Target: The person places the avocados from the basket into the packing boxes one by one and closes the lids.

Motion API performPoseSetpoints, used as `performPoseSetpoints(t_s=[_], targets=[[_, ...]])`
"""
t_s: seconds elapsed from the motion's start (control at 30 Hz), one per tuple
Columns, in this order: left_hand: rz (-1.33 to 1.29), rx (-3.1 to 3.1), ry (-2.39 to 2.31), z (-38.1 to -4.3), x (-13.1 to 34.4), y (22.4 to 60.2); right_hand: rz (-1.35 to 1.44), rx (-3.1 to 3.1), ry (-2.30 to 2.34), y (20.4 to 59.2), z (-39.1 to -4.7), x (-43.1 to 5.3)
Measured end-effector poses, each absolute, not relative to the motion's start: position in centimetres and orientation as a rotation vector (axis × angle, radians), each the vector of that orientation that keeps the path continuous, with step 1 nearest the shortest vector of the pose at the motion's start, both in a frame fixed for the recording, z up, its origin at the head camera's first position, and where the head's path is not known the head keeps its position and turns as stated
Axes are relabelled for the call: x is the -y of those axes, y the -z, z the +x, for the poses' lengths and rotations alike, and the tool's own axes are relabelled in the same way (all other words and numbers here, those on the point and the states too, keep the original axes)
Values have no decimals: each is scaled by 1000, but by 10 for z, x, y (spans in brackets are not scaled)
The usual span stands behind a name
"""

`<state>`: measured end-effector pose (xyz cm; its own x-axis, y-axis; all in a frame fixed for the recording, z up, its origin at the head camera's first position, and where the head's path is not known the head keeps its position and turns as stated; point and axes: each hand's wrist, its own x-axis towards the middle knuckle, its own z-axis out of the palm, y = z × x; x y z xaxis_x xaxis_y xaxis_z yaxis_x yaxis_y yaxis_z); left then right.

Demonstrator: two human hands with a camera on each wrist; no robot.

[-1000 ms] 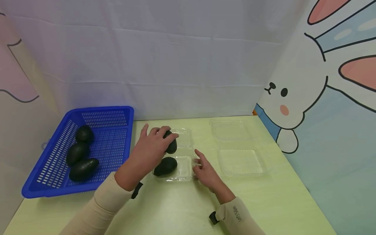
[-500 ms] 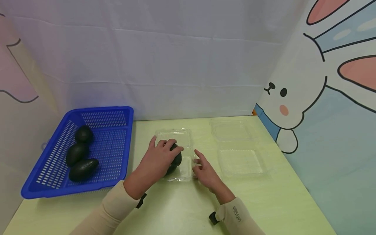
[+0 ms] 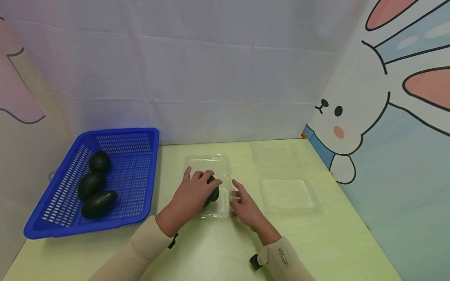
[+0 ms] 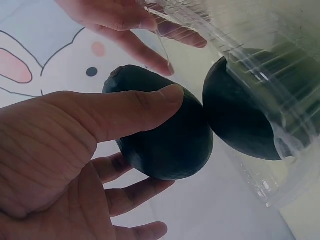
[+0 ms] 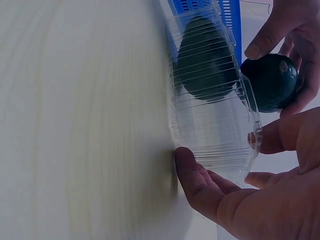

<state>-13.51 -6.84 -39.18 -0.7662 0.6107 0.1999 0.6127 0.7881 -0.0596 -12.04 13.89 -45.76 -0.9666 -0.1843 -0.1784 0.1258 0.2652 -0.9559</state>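
My left hand (image 3: 193,192) holds a dark green avocado (image 4: 167,150) between thumb and fingers, just above the open clear plastic clamshell container (image 3: 222,199). A second avocado (image 5: 205,62) lies inside the container's near half; in the head view the left hand mostly covers it. Seen from the left wrist, the two avocados meet or nearly meet at the container's rim. My right hand (image 3: 247,208) grips the container's right end, fingers on its wall and rim, with the index finger pointing away in the head view.
A blue plastic basket (image 3: 152,171) on the left contains 3 avocados (image 3: 99,204). Another open clear container (image 3: 288,194) lies to the right on the pale green table (image 3: 337,242). A white cloth wall (image 3: 228,78) closes off the back.
My left hand has brought its avocado nearer and a little right, from over the container's middle to above its near half, lower down. The right hand stays at the container's end.
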Motion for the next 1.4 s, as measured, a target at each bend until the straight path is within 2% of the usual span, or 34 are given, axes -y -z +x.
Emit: performPoseSetpoints(t_s=[0.63,1.4], targets=[[-1031,2797,49,-140,62,398,-73,-2270,1776,457,-121,-139],[-995,2835,86,-139,68,400,-83,-2265,1787,456,-118,-140]])
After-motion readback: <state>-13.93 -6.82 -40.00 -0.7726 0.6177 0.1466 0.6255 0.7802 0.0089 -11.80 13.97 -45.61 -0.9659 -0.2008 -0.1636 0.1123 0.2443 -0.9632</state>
